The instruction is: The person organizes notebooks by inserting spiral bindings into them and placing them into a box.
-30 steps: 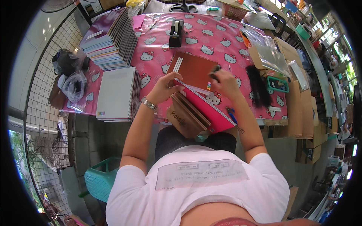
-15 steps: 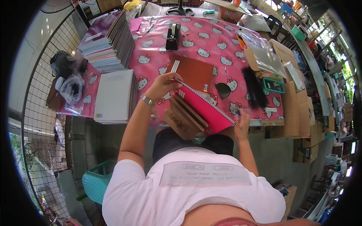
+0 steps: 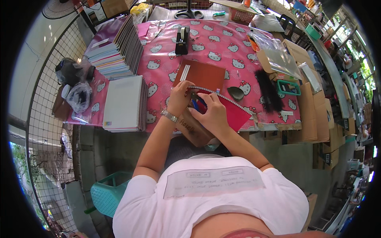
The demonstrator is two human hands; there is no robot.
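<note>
A bright pink notebook (image 3: 235, 114) lies tilted across a wooden stand (image 3: 195, 131) with handwriting on its front, at the table's near edge. The spiral coil (image 3: 232, 100) runs along its upper edge, and a loose coil end pokes out at the right. My left hand (image 3: 180, 98) pinches the notebook at the left end of that edge. Close beside it, my right hand (image 3: 213, 113) is closed round blue-handled pliers (image 3: 195, 104), their dark tip at the coil by my left fingers. Behind the notebook lies a brown notebook cover (image 3: 204, 74); the pink one overlaps its lower part.
White spiral notebooks (image 3: 124, 104) are stacked at left, with a taller notebook stack (image 3: 115, 53) behind. A black tape dispenser (image 3: 182, 41) stands at the back. On the right are black coils (image 3: 268, 91), a teal basket (image 3: 288, 87) and cardboard boxes (image 3: 307, 115).
My right hand has moved left with the pliers, from the coil's right end to its left end beside my left hand. My left hand keeps its grip and has shifted slightly.
</note>
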